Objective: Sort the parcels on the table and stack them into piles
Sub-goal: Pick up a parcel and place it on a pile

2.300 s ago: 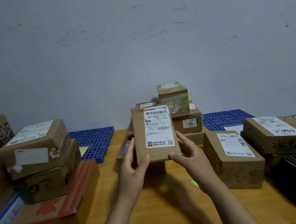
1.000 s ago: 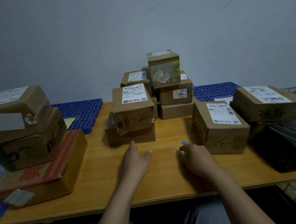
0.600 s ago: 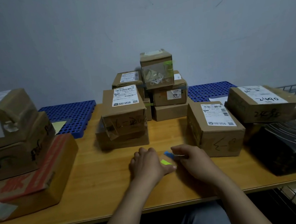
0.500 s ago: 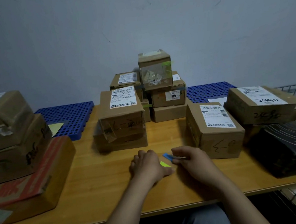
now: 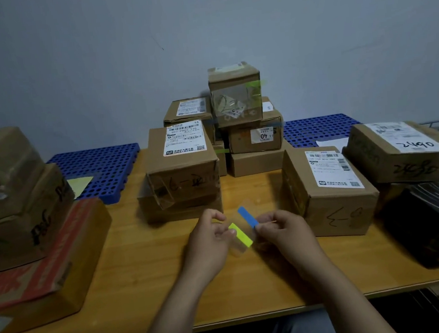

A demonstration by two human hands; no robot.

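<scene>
Both hands are raised a little above the wooden tabletop [image 5: 150, 287], near its front edge. The left hand [image 5: 207, 245] has its grip closed on a yellow tab [image 5: 240, 234], and the right hand [image 5: 282, 230] pinches a blue tab [image 5: 247, 216]; each tab seems to have a clear film part, and the two almost touch.

Just behind the hands stands a parcel with a white label [image 5: 184, 160] on top of a flatter box [image 5: 180, 207]. Further back, close to the wall, there is a pile: a small taped box [image 5: 235, 94] on the very top, under it a box marked 40 [image 5: 254, 138], then a lower box [image 5: 256, 162], and another labelled box [image 5: 188, 110] to the left of them.

On the right, a labelled carton [image 5: 329, 190] stands alone on the tabletop. Beyond it a wide box with handwriting [image 5: 401, 152] lies over a black package [image 5: 433, 222]. On the left, a pile of three cartons [image 5: 21, 222] has a red-printed one at the bottom. All boxes are shut, so what they contain cannot be seen. Blue perforated mats [image 5: 99, 168] lie at the far edge, on both sides of the middle pile.
</scene>
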